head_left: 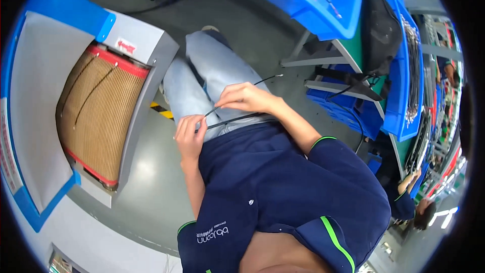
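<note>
Nearest the camera was your navy-blue cloth shirt with bright green trim [293, 182]. Over your lap, in pale blue denim jeans [222, 60], ran a thin black cable with a light-coloured tip [211, 111]. Your left hand [190, 135], forearm pointing away from you, pinched it; your right hand [246, 98], forearm slanting inward, fingers bent, pinched it just beside. To your left stood a tan ribbed belt with red edges [118, 114], bearing two dark cables [92, 98].
</note>
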Demonstrator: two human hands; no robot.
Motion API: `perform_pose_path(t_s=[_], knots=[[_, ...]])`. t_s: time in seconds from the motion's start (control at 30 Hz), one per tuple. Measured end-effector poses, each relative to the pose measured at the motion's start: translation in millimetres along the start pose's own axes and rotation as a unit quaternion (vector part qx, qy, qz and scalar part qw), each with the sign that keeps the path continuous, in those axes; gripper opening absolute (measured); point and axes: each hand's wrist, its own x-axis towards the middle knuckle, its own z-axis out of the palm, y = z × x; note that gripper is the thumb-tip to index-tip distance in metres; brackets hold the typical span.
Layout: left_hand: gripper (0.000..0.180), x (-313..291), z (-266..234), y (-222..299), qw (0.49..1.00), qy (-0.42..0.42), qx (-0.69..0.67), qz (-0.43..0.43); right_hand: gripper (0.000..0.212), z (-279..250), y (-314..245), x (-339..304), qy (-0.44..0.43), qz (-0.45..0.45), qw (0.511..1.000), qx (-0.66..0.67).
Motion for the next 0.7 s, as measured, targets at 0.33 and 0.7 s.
perform_pose_path(t_s=[0.33,0.7], knots=[[0.017,-11.6,0.4,-50.7,1.000,0.006,0.016,0.023,0.012,18.7,34.4,18.5,-0.019,0.017,0.998,-0.056],[0.012,-38.1,-31.0,-89.2,0.990,0.043,0.050,-0.124,0.014,-32.0,60.0,-11.4,0.039,0.104,0.977,-0.182]])
